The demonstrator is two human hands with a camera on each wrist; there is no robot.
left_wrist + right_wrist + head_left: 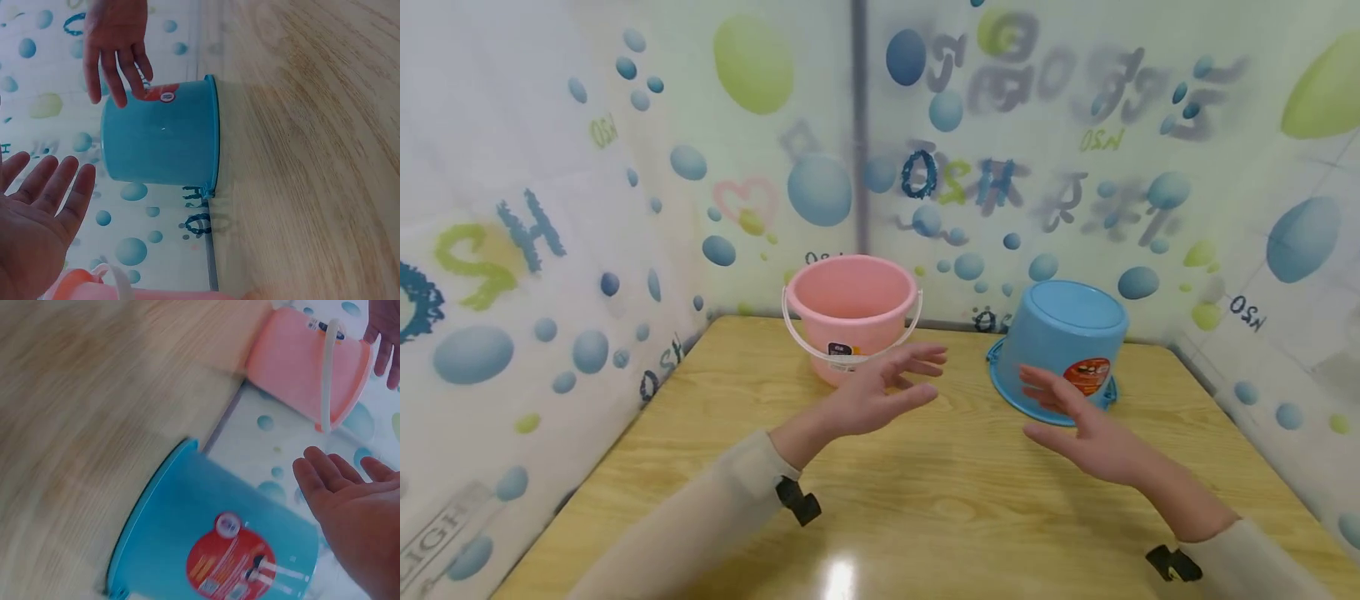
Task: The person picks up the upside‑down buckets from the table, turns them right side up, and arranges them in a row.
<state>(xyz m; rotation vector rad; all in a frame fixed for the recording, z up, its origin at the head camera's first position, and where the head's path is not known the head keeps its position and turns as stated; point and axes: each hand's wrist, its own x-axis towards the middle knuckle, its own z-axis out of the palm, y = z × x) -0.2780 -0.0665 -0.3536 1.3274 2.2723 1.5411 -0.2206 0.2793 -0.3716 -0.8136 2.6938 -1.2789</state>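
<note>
In the head view a pink bucket stands upright at the back left of the table, its white handle hanging down in front. To its right a blue bucket sits upside down, rim on the wood, with a red label on its side. My left hand hovers in front of the pink bucket, fingers extended and nothing in its grasp. Across from it, my right hand is held in front of the blue bucket, fingers extended and holding nothing. The palms face each other across a gap.
The wooden table reaches back to a curtain printed with blue and green spots, which also runs along both sides. A dark band is on each wrist, the left one at the cuff.
</note>
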